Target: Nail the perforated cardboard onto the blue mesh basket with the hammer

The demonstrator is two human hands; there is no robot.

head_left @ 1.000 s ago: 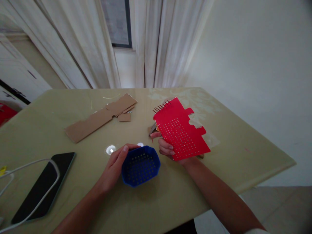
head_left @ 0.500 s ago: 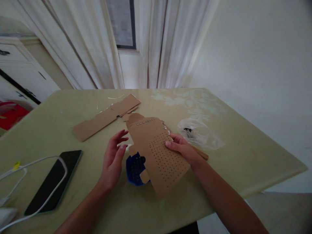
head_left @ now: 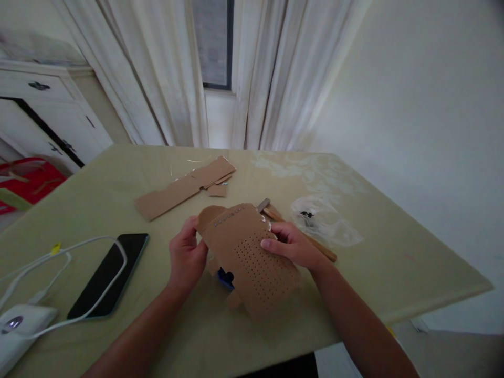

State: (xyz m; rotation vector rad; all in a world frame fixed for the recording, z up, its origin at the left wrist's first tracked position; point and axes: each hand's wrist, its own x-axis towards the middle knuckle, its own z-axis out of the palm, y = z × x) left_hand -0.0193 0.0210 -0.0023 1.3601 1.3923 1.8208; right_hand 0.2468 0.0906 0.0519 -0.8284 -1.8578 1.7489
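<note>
Between my hands is a brown cardboard piece [head_left: 252, 257] with rows of small punched holes and a line of metal studs near its far edge. My right hand [head_left: 293, 244] grips its right side, thumb on top. My left hand [head_left: 188, 254] is closed on its far left edge, by a rounded flap. Beneath the cardboard a blue object [head_left: 226, 279] shows only in part. Just past my right hand lies a tool with a wooden handle [head_left: 323, 248], partly hidden by that hand. A flat metal end [head_left: 263, 204] sticks out beyond the cardboard.
Cut cardboard strips [head_left: 185, 188] lie toward the back left. A clear plastic bag [head_left: 326, 220] with small dark items is at the right. To the left are a black tablet or phone [head_left: 110, 278], a looping white cable [head_left: 84, 242] and a white device [head_left: 23, 336].
My left hand has moved from open beside the cardboard to holding its far left edge. The cardboard has shifted nearer and now covers more of the blue object. The view has turned slightly left.
</note>
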